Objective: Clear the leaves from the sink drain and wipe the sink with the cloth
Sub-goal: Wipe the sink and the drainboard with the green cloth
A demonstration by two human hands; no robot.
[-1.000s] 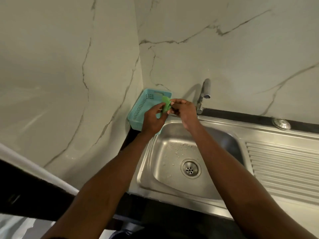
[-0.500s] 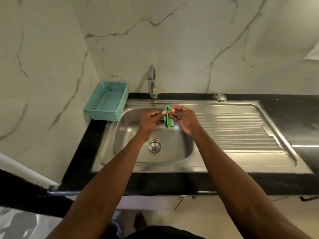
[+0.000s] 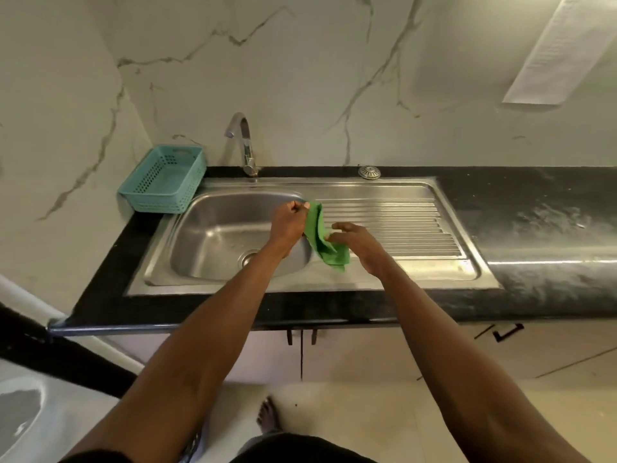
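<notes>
A green cloth hangs over the right rim of the steel sink. My left hand pinches the cloth's top corner with closed fingers. My right hand touches the lower part of the cloth; its fingers are spread and partly hidden behind the cloth. The sink drain is mostly hidden behind my left forearm. No leaves show in the basin.
A teal perforated basket stands at the sink's back left corner beside the tap. The ribbed draining board lies to the right, with a metal strainer cap behind it. Black countertop continues rightward.
The camera has pulled back and the view has widened. The cloth has unfolded and hangs longer, my hands have moved apart, and the right hand has slid down to the cloth's lower end.
</notes>
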